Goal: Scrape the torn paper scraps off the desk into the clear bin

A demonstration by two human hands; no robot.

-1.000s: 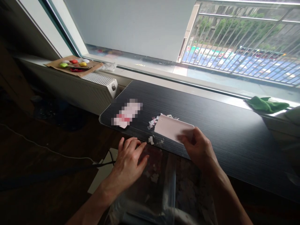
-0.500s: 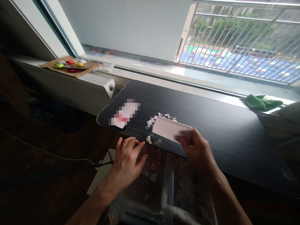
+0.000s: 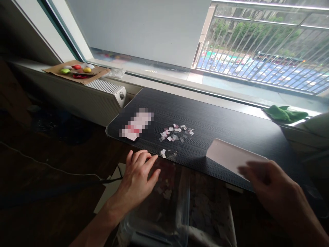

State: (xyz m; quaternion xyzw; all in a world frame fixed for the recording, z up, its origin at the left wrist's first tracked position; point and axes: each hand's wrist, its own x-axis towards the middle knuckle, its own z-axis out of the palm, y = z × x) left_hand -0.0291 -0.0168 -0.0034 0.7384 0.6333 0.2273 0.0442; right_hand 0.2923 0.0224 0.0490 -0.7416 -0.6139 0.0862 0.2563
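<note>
My right hand (image 3: 269,181) grips the near right end of a thin, pale pink rectangular board (image 3: 233,154), which has a small hole at its far corner. The board is tilted over the right part of the black table (image 3: 195,109); motion blurs my fingers. Small white and clear scraps (image 3: 176,132) lie scattered on the tabletop, with a few more scraps (image 3: 163,153) at the front edge. Close to these, my left hand (image 3: 140,175) is open, fingers apart, holding nothing. Below the edge is a clear plastic bin (image 3: 187,206) with scraps visible inside.
A pixelated pinkish-white item (image 3: 137,125) lies at the table's left end. A green cloth (image 3: 285,114) rests by the window sill at right. Left of the table stands a radiator (image 3: 108,99), with a brown cardboard sheet (image 3: 87,80) bearing colourful items on it.
My right hand has carried the pink board to the right, away from the scraps, and more of them now show. My left hand has hardly moved.
</note>
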